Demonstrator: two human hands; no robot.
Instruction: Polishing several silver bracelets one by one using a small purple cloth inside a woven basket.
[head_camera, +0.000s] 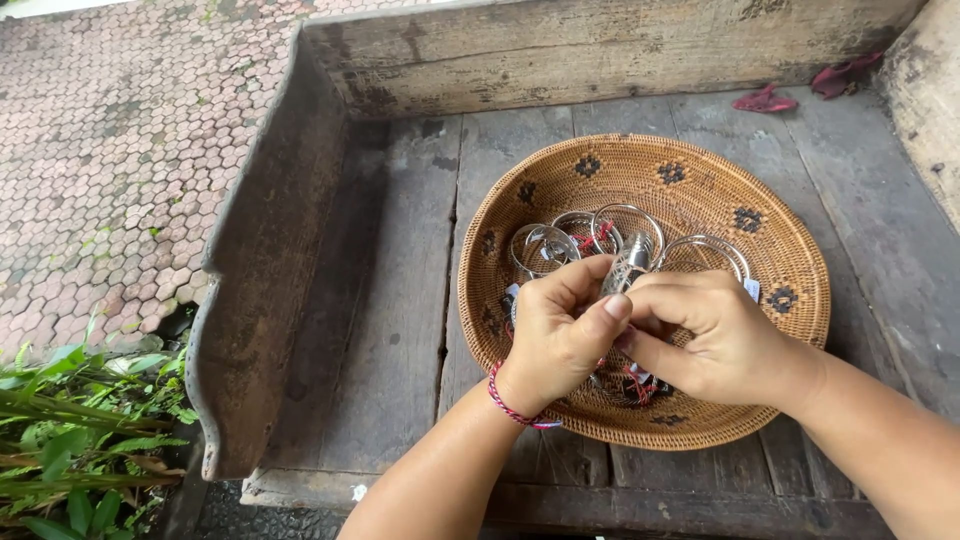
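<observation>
Over a round woven basket (790, 250), a silver bangle (628, 268) was pinched between two hands brought close together.

The basket was set on a weathered wooden bench (390, 300) with raised plank sides, and further silver bangles (560, 240) (some with red thread and small tags) were heaped inside it. The left hand (560, 330) was closed, thumb and fingertips pressed to the bangle; a red braided bracelet (510, 405) was worn on its wrist. The right hand (715, 335) was curled beside it, its fingers closed on the same piece, so that the two thumbs were nearly touching. Hexagonal paving (110, 160) and green leaves (80, 440) were seen left of the bench, and red fabric scraps (765, 100) were left at its far corner.
</observation>
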